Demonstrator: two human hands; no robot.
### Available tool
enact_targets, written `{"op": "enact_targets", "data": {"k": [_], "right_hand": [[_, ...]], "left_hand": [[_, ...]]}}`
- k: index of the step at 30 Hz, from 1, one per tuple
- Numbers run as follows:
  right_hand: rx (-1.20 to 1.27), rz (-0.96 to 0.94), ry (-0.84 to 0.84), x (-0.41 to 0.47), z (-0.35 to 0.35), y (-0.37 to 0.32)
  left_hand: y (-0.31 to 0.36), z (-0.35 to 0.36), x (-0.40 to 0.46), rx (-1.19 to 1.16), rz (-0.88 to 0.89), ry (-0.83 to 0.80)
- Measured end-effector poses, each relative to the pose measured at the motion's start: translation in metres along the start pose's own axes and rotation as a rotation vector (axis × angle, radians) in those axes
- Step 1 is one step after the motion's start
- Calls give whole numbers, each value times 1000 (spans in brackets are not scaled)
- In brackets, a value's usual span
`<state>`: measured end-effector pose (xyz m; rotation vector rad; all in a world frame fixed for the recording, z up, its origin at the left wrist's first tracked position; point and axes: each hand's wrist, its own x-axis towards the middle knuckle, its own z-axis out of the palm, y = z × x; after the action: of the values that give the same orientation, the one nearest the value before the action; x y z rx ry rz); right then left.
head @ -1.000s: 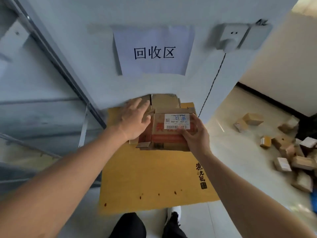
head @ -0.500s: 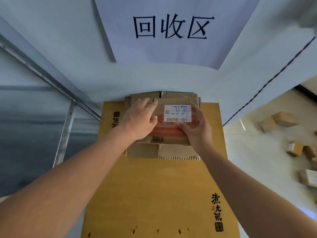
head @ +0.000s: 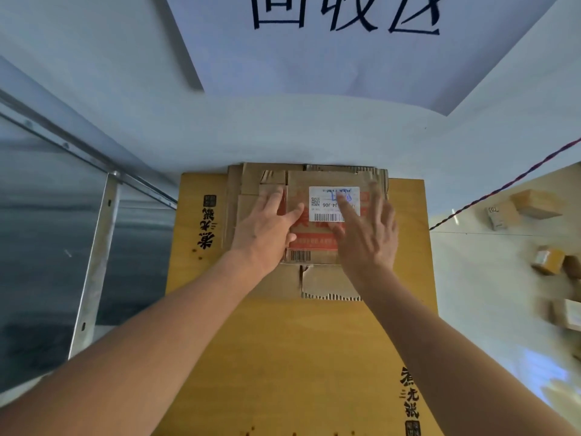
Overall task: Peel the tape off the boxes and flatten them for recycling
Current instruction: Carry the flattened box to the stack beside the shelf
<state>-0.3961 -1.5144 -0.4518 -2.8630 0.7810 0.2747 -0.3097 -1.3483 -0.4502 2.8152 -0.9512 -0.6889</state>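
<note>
Flattened box (head: 317,247) (corrugated cardboard) under both flat hands (head: 264,229).

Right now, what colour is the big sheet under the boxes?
Yellow-orange with black characters, the sheet shows in the head view, the only one.

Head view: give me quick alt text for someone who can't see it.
Two bare hands, left hand and right hand, lie open with straight fingers on a flattened cardboard box bearing a white shipping label. The box tops a stack on a large yellow cardboard sheet against a white wall. Unflattened boxes lie on the floor to the right.
</note>
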Motion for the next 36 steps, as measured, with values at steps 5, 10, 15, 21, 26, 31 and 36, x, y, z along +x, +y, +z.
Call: {"op": "enact_targets", "data": {"k": [5, 10, 15, 21, 26, 31, 36], "right_hand": [[51, -113, -241, 9, 1, -11], [-45, -133, -311, 17, -1, -13], [-70, -135, -327, 13, -1, -15], [-65, -93, -318, 10, 8, -20], [-66, -62, -330, 6, 9, -24], [36, -24, -222, -3, -5, -29], [40, -45, -69, -18, -28, -33]], "left_hand": [[6, -1, 5, 19, -13, -48], [6, 0, 13, 90, 13, -78], [12, -5, 21, 154, 20, -109], [11, 0, 18, 180, 26, -88], [6, 6, 10, 145, 32, -81], [2, -8, -8, 74, 86, -32], [2, -45, -18, 59, 156, 5]]}}
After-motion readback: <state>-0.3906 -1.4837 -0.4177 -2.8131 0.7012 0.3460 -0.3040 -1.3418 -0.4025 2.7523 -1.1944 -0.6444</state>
